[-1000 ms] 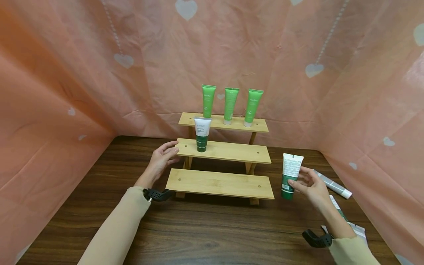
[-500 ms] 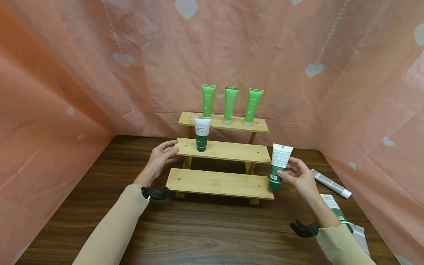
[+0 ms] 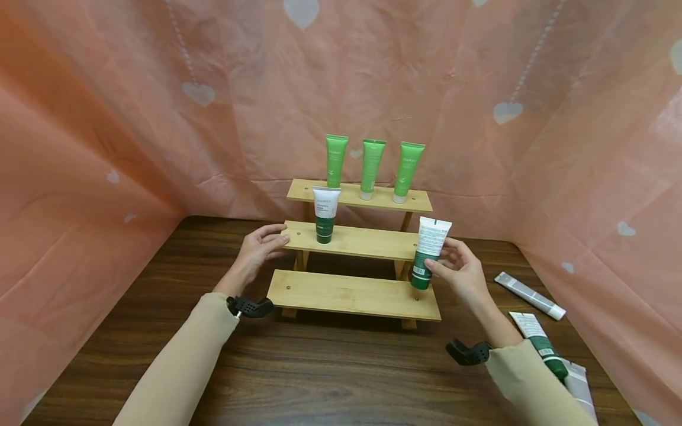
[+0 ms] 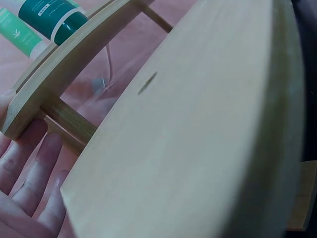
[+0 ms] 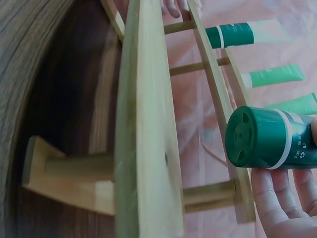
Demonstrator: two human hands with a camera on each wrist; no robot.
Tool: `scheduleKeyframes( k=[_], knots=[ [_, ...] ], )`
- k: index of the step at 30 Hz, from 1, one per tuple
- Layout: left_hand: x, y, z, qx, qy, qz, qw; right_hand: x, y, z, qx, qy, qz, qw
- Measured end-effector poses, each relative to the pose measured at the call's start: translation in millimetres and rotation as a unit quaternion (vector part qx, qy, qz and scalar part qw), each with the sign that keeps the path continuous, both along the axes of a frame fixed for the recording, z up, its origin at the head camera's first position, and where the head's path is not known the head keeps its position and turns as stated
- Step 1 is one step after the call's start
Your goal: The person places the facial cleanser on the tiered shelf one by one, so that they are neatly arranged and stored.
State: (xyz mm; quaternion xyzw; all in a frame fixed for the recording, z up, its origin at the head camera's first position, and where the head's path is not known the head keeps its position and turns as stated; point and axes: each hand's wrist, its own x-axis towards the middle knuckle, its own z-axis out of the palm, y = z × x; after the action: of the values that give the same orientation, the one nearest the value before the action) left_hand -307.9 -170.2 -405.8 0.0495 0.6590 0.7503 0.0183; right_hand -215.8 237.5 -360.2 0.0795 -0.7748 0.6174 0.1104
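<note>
My right hand (image 3: 459, 271) pinches a white and dark green squeeze tube (image 3: 429, 245), cap down and slightly tilted, in front of the right part of the three-tier wooden stand (image 3: 351, 294). In the right wrist view the tube's green cap (image 5: 241, 139) shows close up, with fingers beneath it. My left hand (image 3: 257, 254) grips the left end of the middle shelf (image 3: 367, 241); its fingers (image 4: 30, 168) reach under that end in the left wrist view. A matching tube (image 3: 325, 216) stands upright on the middle shelf's left part. The lowest shelf carries nothing.
Three light green tubes (image 3: 370, 170) stand on the top shelf (image 3: 348, 194). On the table's right side lie a grey tube (image 3: 530, 295), another white and green tube (image 3: 540, 345) and a silver-grey tube (image 3: 579, 390). A pink curtain (image 3: 256, 106) surrounds the dark wooden table (image 3: 319, 367).
My right hand has carried the tube leftward and up, from beside the stand to in front of its right end. My left hand has stayed at the middle shelf.
</note>
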Motion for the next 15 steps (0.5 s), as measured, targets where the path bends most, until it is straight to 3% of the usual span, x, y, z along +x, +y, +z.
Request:
scheduleKeyframes(
  k=[5, 15],
  knots=[
    [-1.3, -0.6, 0.4, -0.001, -0.002, -0.001, 1.0, -8.3, -14.2, 2.7, -0.063, 0.004, 0.018, 0.9978],
    [-0.8, -0.6, 0.0, 0.0, -0.01, -0.007, 0.9999, -22.1, -39.0, 6.0, -0.07, 0.002, 0.027, 0.9972]
  ],
)
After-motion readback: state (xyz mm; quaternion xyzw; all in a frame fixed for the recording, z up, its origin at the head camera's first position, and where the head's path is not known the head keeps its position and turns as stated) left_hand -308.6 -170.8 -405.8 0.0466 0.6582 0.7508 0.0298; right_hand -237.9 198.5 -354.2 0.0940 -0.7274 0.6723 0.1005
